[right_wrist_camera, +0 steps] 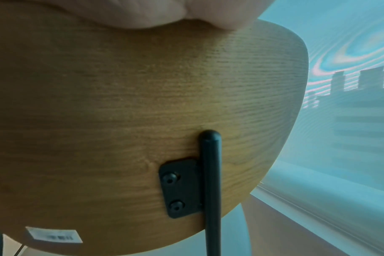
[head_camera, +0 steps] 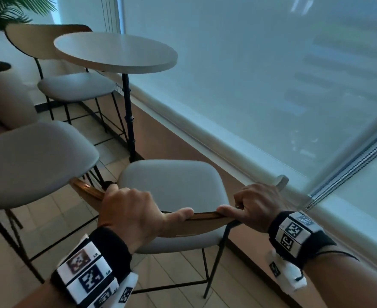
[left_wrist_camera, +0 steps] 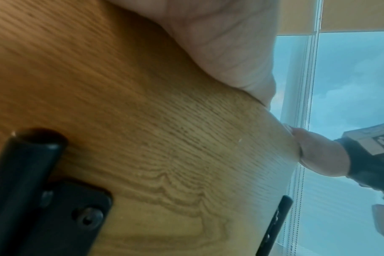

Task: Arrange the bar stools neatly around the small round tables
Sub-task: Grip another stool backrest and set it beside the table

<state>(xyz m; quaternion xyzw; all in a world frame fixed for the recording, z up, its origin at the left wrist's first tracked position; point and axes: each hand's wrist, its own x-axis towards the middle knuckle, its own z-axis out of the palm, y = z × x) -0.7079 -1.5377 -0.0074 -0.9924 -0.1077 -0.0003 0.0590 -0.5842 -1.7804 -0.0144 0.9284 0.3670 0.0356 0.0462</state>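
Observation:
A bar stool with a grey seat (head_camera: 174,185) and a curved wooden backrest (head_camera: 205,216) stands right in front of me. My left hand (head_camera: 136,210) grips the backrest's top edge on its left half. My right hand (head_camera: 252,205) grips the same edge on the right half. The wrist views show the wooden back (left_wrist_camera: 143,121) (right_wrist_camera: 143,104) close up, with its black metal posts (right_wrist_camera: 210,173). A small round white table (head_camera: 116,52) stands ahead. A second stool (head_camera: 34,161) is at my left and a third stool (head_camera: 76,85) sits behind the table.
A large window with a lowered translucent blind (head_camera: 272,74) and its sill (head_camera: 205,130) runs along the right. A potted plant in a pale pot (head_camera: 3,92) stands at the far left. The floor (head_camera: 178,274) is tiled.

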